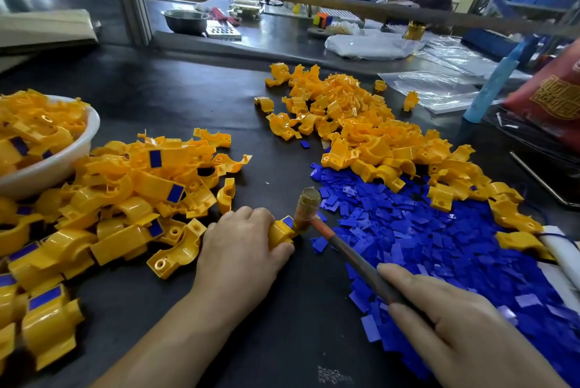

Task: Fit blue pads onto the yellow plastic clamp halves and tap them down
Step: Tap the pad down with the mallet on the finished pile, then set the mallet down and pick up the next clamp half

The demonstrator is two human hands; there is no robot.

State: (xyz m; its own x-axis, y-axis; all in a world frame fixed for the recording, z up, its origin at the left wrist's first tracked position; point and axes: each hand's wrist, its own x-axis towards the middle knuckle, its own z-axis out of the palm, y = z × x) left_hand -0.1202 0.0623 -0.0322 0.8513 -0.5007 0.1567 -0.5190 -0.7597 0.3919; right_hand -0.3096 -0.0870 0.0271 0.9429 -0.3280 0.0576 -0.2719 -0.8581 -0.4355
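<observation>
My left hand (241, 249) grips a yellow clamp half (279, 232) on the dark table, with a blue pad (288, 221) sitting on its top. My right hand (455, 325) holds the handle of a small mallet; its translucent head (307, 207) rests against the pad end of the clamp. A big heap of loose blue pads (439, 246) lies to the right. Bare yellow halves (361, 124) are piled behind it. Halves with pads fitted (131, 199) are heaped on the left.
A white bowl (62, 161) full of yellow halves stands at the far left. Clear plastic bags (439, 89), a blue tube (492, 86) and a red bag (552, 96) lie at the back right. Another person sits beyond the rail.
</observation>
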